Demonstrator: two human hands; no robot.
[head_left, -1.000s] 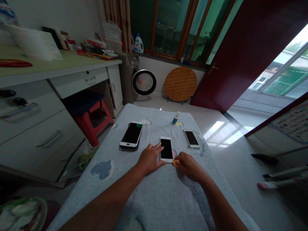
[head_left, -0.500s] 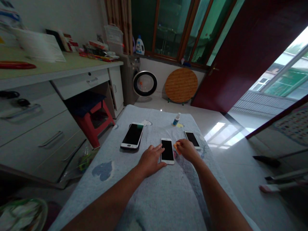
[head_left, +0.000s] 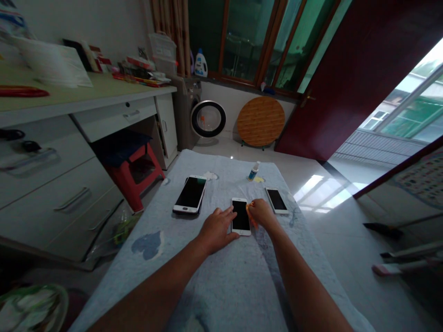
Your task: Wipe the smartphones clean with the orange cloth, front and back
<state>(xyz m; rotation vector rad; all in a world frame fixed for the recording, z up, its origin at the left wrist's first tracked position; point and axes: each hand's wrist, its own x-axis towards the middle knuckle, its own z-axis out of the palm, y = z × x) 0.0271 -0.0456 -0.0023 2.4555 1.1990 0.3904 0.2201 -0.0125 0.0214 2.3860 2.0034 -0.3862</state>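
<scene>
A white smartphone [head_left: 241,220] with a dark screen lies face up on the cloth-covered table [head_left: 221,286]. Spread fingers of my left hand [head_left: 218,229] rest on its left edge and screen. At the phone's right edge, my right hand [head_left: 261,213] is closed on an orange cloth [head_left: 254,222], which touches the phone's side. Another white smartphone [head_left: 277,200] lies just right of that hand. To the left, a larger white smartphone [head_left: 190,195] sits on top of a dark one, partly hidden beneath it. Behind them stands a small spray bottle [head_left: 254,171] with a blue label.
A desk with drawers [head_left: 114,117] runs along the left, with a red stool [head_left: 138,170] under it. Beyond the table are a washing machine [head_left: 185,108] with its door swung out and a round wooden board [head_left: 261,121]. A dark red door [head_left: 321,83] stands at the right.
My right hand has shifted left with the orange cloth, from beside the phone to its right edge. The left hand and the phones have stayed in place.
</scene>
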